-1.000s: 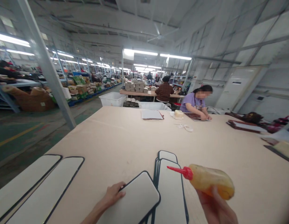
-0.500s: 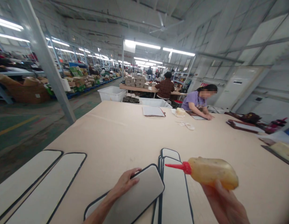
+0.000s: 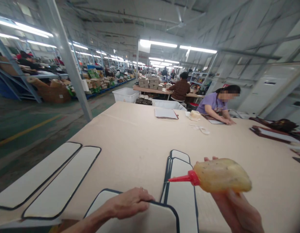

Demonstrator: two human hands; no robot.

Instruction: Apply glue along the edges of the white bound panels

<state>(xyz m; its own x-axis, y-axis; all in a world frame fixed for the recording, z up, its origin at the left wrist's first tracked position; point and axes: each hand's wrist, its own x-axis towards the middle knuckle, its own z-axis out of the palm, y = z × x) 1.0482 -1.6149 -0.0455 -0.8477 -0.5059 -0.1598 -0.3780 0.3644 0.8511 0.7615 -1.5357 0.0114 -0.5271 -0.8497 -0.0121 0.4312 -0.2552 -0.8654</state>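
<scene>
My left hand (image 3: 132, 202) grips the dark-edged rim of a pale rounded panel (image 3: 150, 220) at the bottom middle. Beneath it, part of another such panel (image 3: 102, 200) shows. My right hand (image 3: 237, 204) is wrapped round a squeeze bottle (image 3: 222, 174) of yellowish glue-like fluid, held level above the table with its red nozzle (image 3: 180, 178) pointing left. Under the nozzle lies a stack of the same panels (image 3: 182, 191), fanned a little. Two long panels (image 3: 67, 181) lie side by side at the left.
The pale table (image 3: 130, 136) stretches ahead. On it are a panel with brown edging (image 3: 166, 113), white scissors (image 3: 202, 129) and a cream block (image 3: 195, 115). A co-worker in a purple shirt (image 3: 210, 105) leans over the far right side. A metal post (image 3: 69, 64) stands at the left.
My left hand has drawn the panel down and nearer me, so less of it shows. The bottle stays in my right hand, rolled slightly. The view has swung left.
</scene>
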